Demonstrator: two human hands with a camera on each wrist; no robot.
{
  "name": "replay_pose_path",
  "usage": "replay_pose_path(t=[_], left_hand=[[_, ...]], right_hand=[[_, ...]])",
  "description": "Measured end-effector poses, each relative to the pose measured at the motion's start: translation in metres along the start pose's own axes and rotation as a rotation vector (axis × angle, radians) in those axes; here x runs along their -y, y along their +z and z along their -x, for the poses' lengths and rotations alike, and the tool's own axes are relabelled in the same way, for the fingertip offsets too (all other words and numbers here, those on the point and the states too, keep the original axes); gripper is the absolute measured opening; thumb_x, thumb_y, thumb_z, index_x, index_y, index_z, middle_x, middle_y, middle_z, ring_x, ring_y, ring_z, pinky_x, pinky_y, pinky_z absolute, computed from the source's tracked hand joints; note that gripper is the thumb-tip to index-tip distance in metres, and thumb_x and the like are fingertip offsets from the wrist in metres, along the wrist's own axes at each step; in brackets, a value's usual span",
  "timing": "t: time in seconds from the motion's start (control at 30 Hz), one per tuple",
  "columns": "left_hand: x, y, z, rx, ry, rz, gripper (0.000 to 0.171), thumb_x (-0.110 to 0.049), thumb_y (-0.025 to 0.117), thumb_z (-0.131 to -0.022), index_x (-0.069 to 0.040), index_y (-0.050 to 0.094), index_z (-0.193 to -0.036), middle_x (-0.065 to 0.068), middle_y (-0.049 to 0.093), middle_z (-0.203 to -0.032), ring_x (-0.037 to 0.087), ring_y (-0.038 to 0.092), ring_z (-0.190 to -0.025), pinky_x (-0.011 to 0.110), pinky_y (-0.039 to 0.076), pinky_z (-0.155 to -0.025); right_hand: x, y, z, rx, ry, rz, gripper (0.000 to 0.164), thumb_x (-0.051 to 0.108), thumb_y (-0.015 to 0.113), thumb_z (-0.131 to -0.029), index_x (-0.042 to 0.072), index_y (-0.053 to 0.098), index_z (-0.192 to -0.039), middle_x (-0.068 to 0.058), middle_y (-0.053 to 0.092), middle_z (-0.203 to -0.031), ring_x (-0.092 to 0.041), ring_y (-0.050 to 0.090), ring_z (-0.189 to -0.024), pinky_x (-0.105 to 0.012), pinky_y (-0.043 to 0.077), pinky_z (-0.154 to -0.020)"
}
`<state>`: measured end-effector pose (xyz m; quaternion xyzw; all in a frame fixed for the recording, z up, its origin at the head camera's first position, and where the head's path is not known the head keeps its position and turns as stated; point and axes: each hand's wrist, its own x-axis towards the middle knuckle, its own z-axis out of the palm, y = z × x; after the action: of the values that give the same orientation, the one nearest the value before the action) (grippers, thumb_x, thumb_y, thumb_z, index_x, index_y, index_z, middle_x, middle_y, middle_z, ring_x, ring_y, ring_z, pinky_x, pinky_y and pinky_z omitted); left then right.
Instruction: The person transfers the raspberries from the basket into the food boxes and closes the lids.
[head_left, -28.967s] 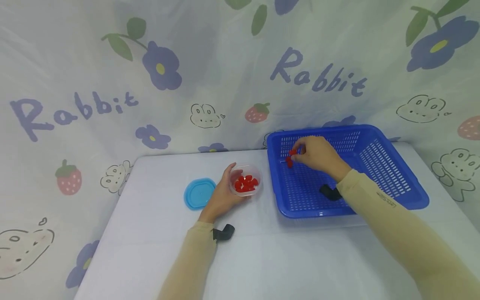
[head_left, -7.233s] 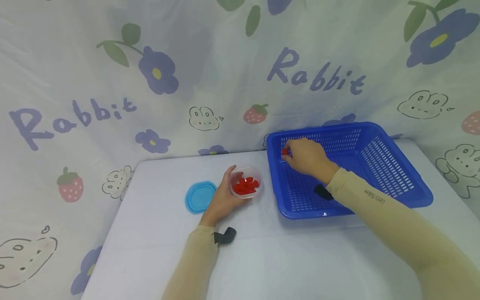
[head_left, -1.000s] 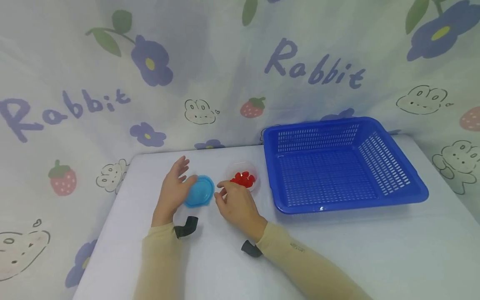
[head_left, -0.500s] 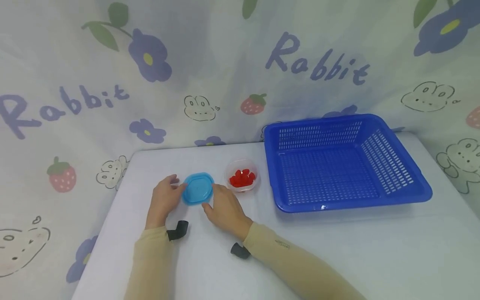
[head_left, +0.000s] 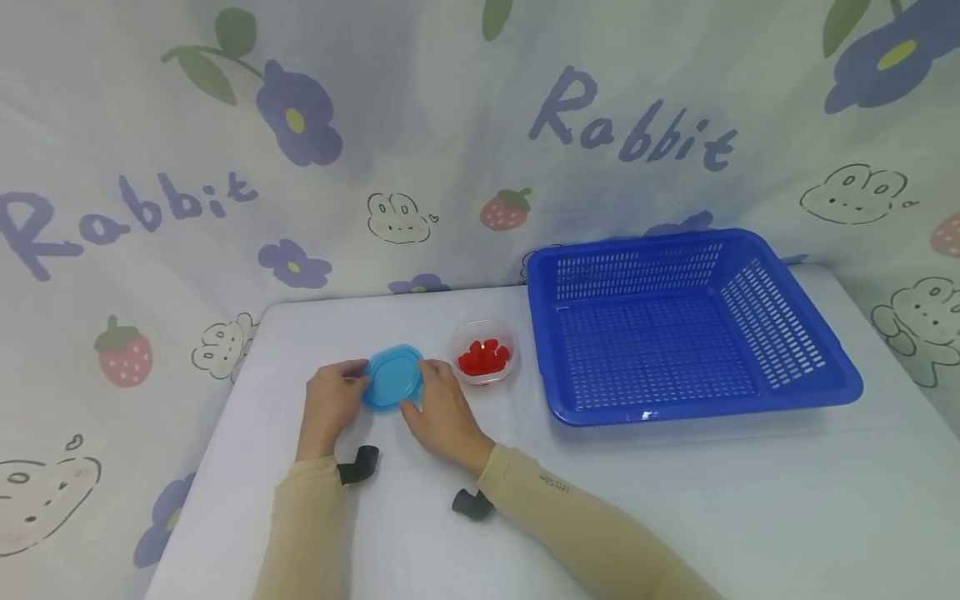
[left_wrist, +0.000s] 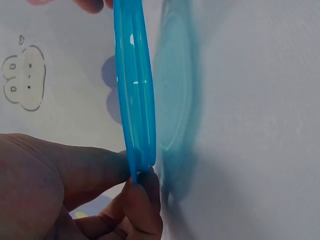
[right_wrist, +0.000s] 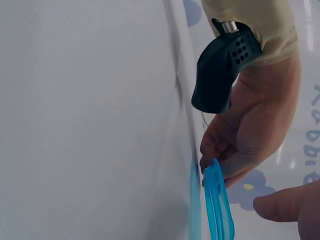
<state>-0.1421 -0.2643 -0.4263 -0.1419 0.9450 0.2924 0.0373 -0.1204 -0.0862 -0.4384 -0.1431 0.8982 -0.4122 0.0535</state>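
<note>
My left hand [head_left: 328, 408] pinches the near-left edge of a light blue lid [head_left: 395, 379] between thumb and fingers. In the left wrist view the lid [left_wrist: 136, 85] is tipped on edge over its shadow on the white cloth. At the lid's right side is my right hand [head_left: 447, 417], fingers near the rim. Its thumb [right_wrist: 275, 205] extends apart from the lid in the right wrist view. Just right of the lid stands a small clear plastic tub [head_left: 487, 327] holding several small red pieces [head_left: 483, 358], its top uncovered.
A large blue plastic basket [head_left: 652, 354] with slotted sides stands right of the tub. The white-covered table [head_left: 637, 508] meets a printed cloth backdrop [head_left: 450, 125] behind. Dark wrist-camera mounts [head_left: 471, 504] jut from the sleeves.
Earlier the left hand held the tub while the right picked red pieces from the basket. Both hands then moved left to the lid; its edge is now pinched and lifted by the left.
</note>
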Motion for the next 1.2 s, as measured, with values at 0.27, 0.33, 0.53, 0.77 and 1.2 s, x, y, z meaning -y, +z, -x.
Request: replay_pose_path(t=[0.27,0.33,0.53,0.77,1.2], left_hand=[[-0.003,-0.003,0.002,-0.076,0.041,0.009,0.035,-0.013,0.049,-0.094,-0.007,0.055,-0.128,0.016,0.059,-0.121,0.034,0.055,-0.108,0.047,0.047,-0.087],[-0.005,-0.003,0.002,-0.090,0.042,0.018,0.035,-0.012,0.049,-0.094,-0.008,0.055,-0.129,0.015,0.059,-0.121,0.033,0.055,-0.108,0.047,0.047,-0.086],[-0.012,-0.002,0.004,-0.151,0.074,0.017,0.035,-0.015,0.048,-0.095,-0.010,0.055,-0.129,0.015,0.058,-0.122,0.033,0.054,-0.108,0.048,0.046,-0.087],[-0.020,0.000,0.012,-0.254,0.088,0.062,0.035,-0.016,0.047,-0.095,-0.012,0.056,-0.128,0.014,0.058,-0.119,0.030,0.053,-0.104,0.050,0.049,-0.073],[-0.038,0.006,0.015,-0.305,0.164,0.119,0.033,-0.015,0.044,-0.097,-0.009,0.056,-0.127,0.015,0.058,-0.115,0.028,0.053,-0.099,0.044,0.047,-0.080]], right_hand=[[0.007,-0.006,0.005,-0.024,-0.023,-0.043,0.060,0.027,0.063,-0.087,0.005,0.039,-0.138,-0.007,0.039,-0.137,-0.017,0.043,-0.124,-0.030,0.042,-0.097],[0.008,-0.008,0.006,-0.029,-0.033,-0.044,0.059,0.028,0.063,-0.088,0.005,0.040,-0.137,-0.007,0.039,-0.137,-0.017,0.043,-0.124,-0.030,0.041,-0.097],[0.011,-0.014,0.008,-0.074,-0.045,-0.045,0.058,0.027,0.062,-0.088,0.006,0.040,-0.137,-0.006,0.037,-0.139,-0.018,0.043,-0.124,-0.030,0.043,-0.096],[0.013,-0.020,0.010,-0.125,-0.050,-0.072,0.056,0.020,0.063,-0.087,0.005,0.041,-0.137,-0.007,0.040,-0.135,-0.017,0.050,-0.113,-0.028,0.048,-0.089],[0.011,-0.041,0.015,-0.184,-0.077,-0.169,0.054,0.020,0.062,-0.088,0.004,0.042,-0.135,-0.007,0.041,-0.134,-0.018,0.058,-0.102,-0.024,0.051,-0.082]])
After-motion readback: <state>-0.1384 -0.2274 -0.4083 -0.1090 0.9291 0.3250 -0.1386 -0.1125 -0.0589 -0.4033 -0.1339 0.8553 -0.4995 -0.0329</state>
